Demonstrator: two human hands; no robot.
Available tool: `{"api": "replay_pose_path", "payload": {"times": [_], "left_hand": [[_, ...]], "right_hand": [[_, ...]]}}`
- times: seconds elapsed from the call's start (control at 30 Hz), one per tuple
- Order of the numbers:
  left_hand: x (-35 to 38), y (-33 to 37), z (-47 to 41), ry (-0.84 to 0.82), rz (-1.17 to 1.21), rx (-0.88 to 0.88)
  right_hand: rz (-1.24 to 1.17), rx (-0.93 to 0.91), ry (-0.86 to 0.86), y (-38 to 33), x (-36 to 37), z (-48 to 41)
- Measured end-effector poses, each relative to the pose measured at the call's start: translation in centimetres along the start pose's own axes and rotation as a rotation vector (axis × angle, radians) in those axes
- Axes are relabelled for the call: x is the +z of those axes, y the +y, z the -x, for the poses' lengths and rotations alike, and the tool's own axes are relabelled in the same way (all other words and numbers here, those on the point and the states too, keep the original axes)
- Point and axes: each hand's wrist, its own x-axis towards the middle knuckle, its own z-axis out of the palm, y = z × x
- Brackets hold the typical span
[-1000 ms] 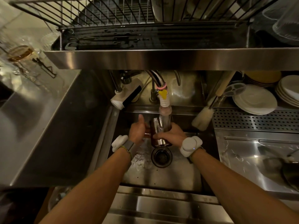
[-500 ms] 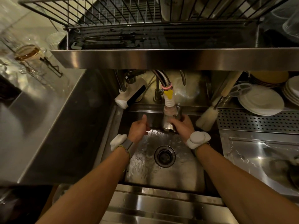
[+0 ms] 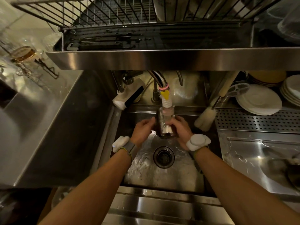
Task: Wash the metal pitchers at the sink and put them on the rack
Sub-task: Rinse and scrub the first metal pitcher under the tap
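Note:
A small shiny metal pitcher (image 3: 164, 125) is held under the faucet nozzle (image 3: 167, 103) over the sink (image 3: 162, 177). My left hand (image 3: 142, 129) grips its left side and my right hand (image 3: 181, 129) wraps its right side. The nozzle's ribbed white end reaches into the pitcher's top. Water lies rippling on the sink floor around the drain (image 3: 164, 157). The wire dish rack (image 3: 113, 15) sits on the steel shelf above the sink.
A bottle brush (image 3: 206, 117) leans at the sink's right edge. Stacked white plates (image 3: 259, 101) stand behind a perforated drainboard (image 3: 259, 120). A white dispenser (image 3: 126, 98) hangs left of the faucet. Glassware (image 3: 22, 54) crowds the left counter. A dark pan (image 3: 292, 172) lies at right.
My left hand, off the pitcher half a second ago, has closed on its left side. The pitcher has stayed up under the nozzle after rising from above the drain.

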Motion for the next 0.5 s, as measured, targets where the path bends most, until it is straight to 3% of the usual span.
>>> {"api": "replay_pose_path", "payload": {"times": [0.13, 0.23, 0.3, 0.43, 0.5], "left_hand": [[-0.5, -0.2, -0.3, 0.077, 0.025, 0.021], [-0.4, -0.3, -0.4, -0.02, 0.067, -0.109], [0.2, -0.4, -0.2, -0.079, 0.119, -0.142], [1.2, -0.6, -0.6, -0.01, 0.164, -0.052], [1.4, -0.1, -0.6, -0.055, 0.138, -0.027]], "right_hand": [[-0.165, 0.081, -0.037, 0.2, -1.1, 0.3], [-0.178, 0.115, -0.151, 0.5, -0.2, 0.7], [-0.136, 0.126, -0.161, 0.5, -0.1, 0.8], [0.083, 0.216, -0.048, 0.1, -1.7, 0.3], [0.153, 0.233, -0.013, 0.1, -2.2, 0.2]]}}
